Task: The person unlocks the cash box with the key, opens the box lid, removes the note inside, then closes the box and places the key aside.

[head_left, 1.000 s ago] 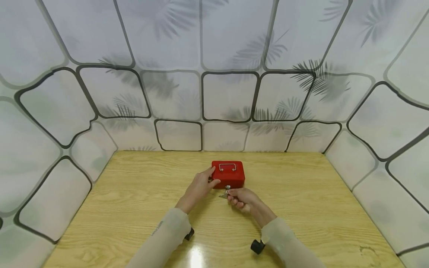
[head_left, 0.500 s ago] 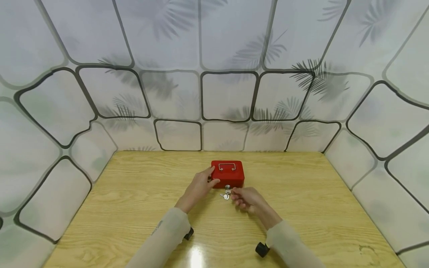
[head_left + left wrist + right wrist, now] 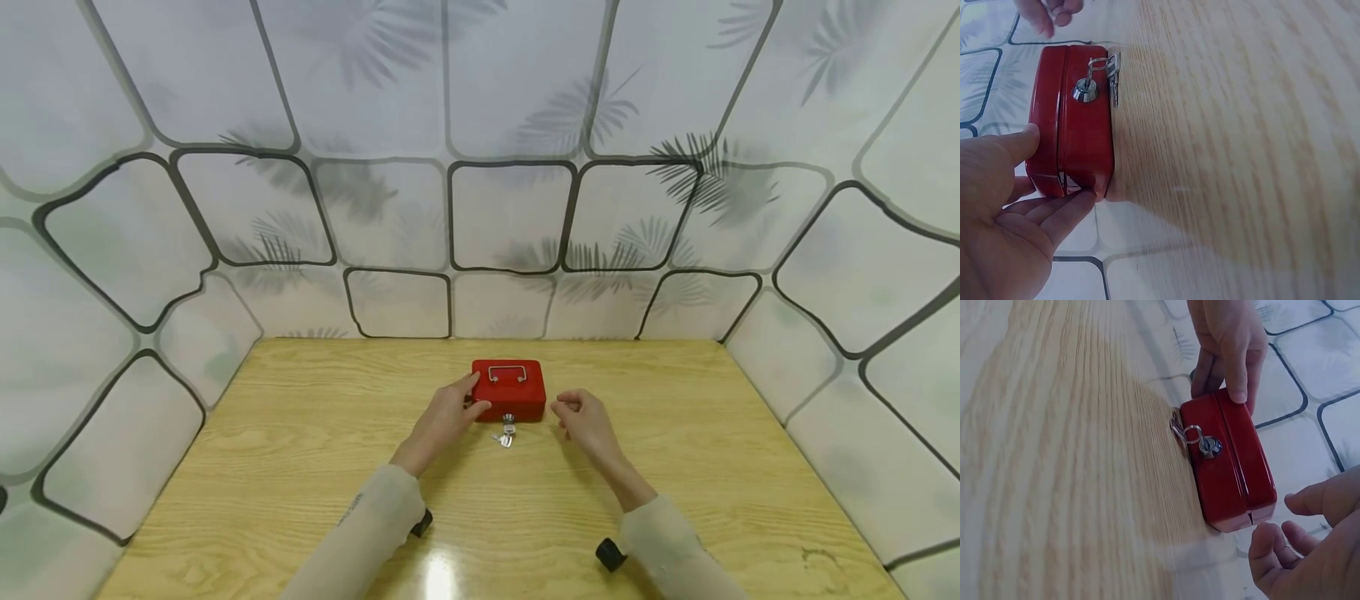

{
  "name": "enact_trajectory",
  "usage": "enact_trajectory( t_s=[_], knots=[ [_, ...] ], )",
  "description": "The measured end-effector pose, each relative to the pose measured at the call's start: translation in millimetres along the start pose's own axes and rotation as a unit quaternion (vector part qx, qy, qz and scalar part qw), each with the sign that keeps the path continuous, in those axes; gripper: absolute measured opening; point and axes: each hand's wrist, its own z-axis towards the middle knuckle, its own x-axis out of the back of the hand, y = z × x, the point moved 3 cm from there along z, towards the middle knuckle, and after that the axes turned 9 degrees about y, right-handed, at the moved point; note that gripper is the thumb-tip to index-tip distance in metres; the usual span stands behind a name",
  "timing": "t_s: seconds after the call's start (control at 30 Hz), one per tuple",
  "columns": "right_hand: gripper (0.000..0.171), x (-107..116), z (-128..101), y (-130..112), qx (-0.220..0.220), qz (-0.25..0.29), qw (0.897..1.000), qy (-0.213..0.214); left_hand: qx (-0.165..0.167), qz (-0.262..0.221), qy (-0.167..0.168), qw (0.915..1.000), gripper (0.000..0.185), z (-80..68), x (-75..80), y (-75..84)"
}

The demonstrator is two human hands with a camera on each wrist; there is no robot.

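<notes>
Left hand (image 3: 447,414) grips the near-left corner of the red cash box (image 3: 510,388), just below centre of the head view: thumb on the lid edge, fingers curled round the corner, as the left wrist view shows with the fingertips (image 3: 1075,203) against the box's lower corner. Right hand (image 3: 581,419) holds nothing; fingers loosely curled, thumb and forefinger apart, hovering just beside the box's right end without touching it. A second ago this hand was pinching the key at the front of the box; half a second ago it was still close to the key, and now it has let go and swung out to the right side. The key (image 3: 509,419) sits in the lock (image 3: 1209,446) on the front face, with a ring and a spare key (image 3: 503,438) hanging down onto the wooden table (image 3: 300,433). Lid looks closed in both wrist views, seam (image 3: 1059,125) tight. My reading: the work at the lock is done for now, and with one hand on each end the box is bracketed for lifting the lid. Whether the lock was actually turned cannot be told. Tiled leaf-print walls (image 3: 510,125) fill the upper frame.
</notes>
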Motion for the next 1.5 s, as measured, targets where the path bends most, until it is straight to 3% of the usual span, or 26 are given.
enact_trajectory(
  t_s=[0.17, 0.37, 0.8, 1.1, 1.5],
  knots=[
    [0.038, 0, 9, -1, 0.092, -0.060, 0.994, 0.012, -0.001, -0.003, -0.001, 1.0000, 0.066, 0.6, -0.5, -0.1],
    [0.054, -6, 13, -1, 0.147, -0.094, 0.984, -0.035, -0.001, 0.002, -0.004, 1.0000, 0.066, 0.9, -2.2, -2.0],
    [0.070, -14, 21, 9, 0.150, -0.111, 0.978, -0.088, -0.003, 0.001, -0.003, 1.0000, 0.066, 1.6, -3.5, -3.4],
    [0.070, -18, 22, 10, 0.177, -0.134, 0.970, -0.095, -0.012, -0.009, -0.003, 0.9999, 0.065, 1.1, -1.9, -1.3],
    [0.068, -22, 19, 7, 0.175, -0.133, 0.971, -0.097, -0.019, 0.013, -0.003, 0.9997, 0.066, -0.1, 0.8, -1.9]
  ],
)
